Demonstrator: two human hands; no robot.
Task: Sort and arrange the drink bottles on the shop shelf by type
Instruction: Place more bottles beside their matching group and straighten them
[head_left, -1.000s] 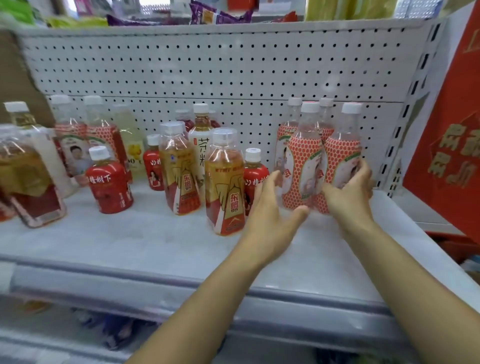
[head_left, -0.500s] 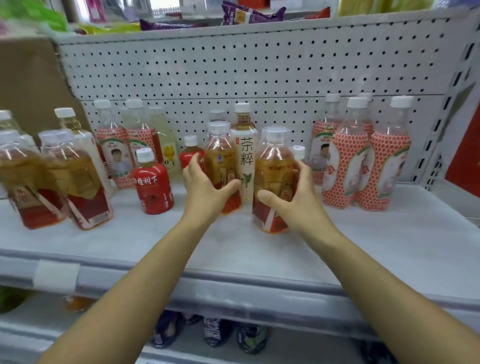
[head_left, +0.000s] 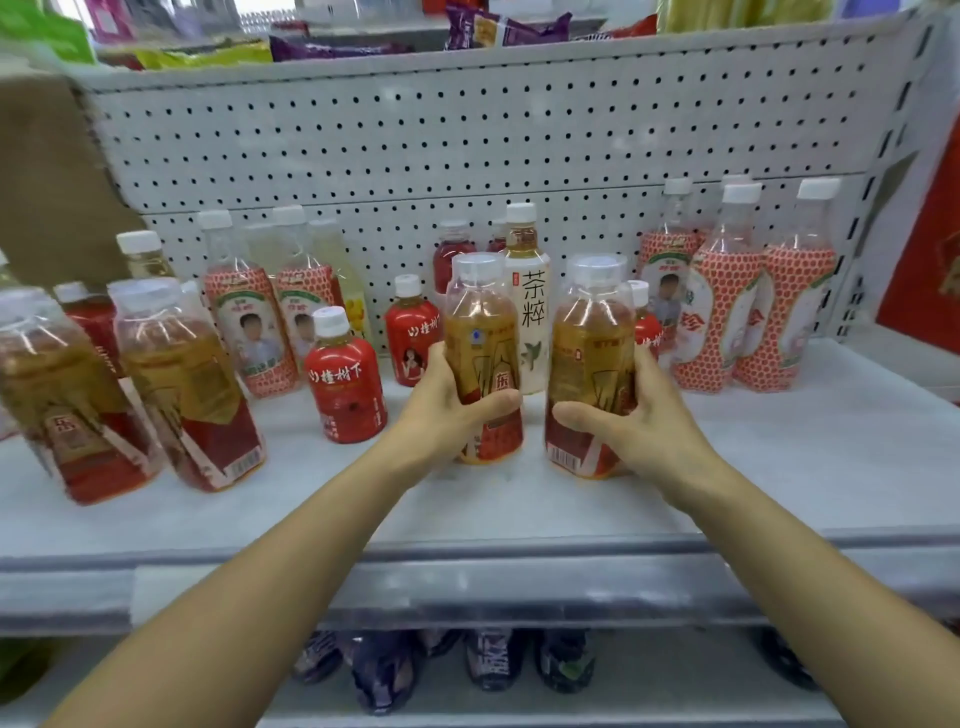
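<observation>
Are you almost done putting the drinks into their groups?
Roughly halfway. Done: the red-dotted bottles on the right stand grouped. In hand: the left hand grips the left amber bottle, the right hand the right amber bottle. Left: their matching amber pair stands far left, a red-dotted pair waits back left, and the small red bottles are scattered.

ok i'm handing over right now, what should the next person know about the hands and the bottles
Left hand grips an amber tea bottle; right hand grips a second amber bottle, both upright, mid-front of the shelf.
Done: honeycomb-label bottles grouped at the right end.
Left: the held two probably belong with the amber pair at far left; two honeycomb strays stand back left; small red bottles are scattered; a white tea bottle stands alone behind.
</observation>
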